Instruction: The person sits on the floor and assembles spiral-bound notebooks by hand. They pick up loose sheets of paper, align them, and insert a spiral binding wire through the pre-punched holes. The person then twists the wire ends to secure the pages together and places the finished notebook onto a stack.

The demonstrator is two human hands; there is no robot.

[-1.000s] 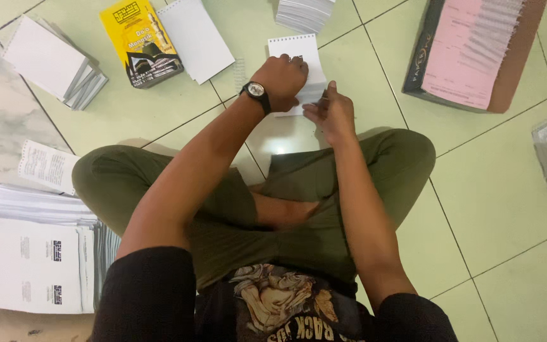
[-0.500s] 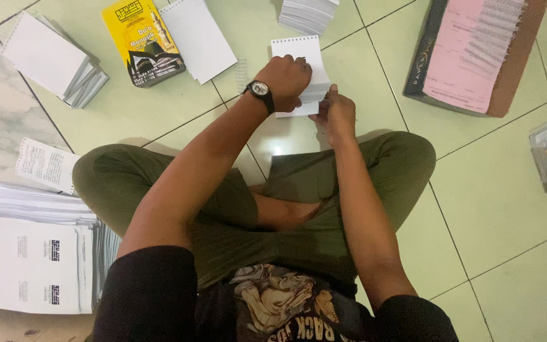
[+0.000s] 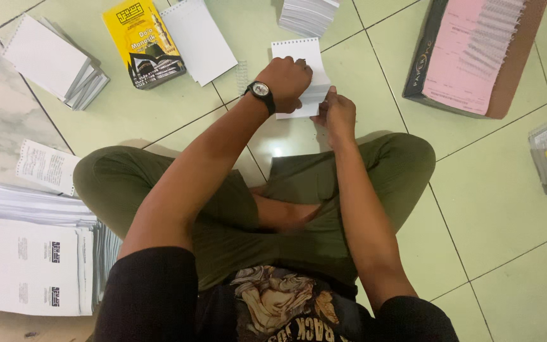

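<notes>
Seemingly both hands [image 3: 311,95] gripping white notepad [image 3: 299,54]

The floor tiles [image 3: 495,209] are smooth and shiny, and a light glints on them. The white spiral notepad [image 3: 299,54] under the left hand [image 3: 288,81] is plain matt paper, and the yellow booklet [image 3: 142,41] has a glossy cover. The green trousers [image 3: 235,209] are soft matt cloth.

I'm seeing a pale green tiled floor [image 3: 495,215] carrying a white punched pad [image 3: 295,57], a yellow booklet [image 3: 142,43], grey-edged pads [image 3: 52,60], a white sheet stack [image 3: 26,253], and a box of pink sheets [image 3: 470,54].
</notes>
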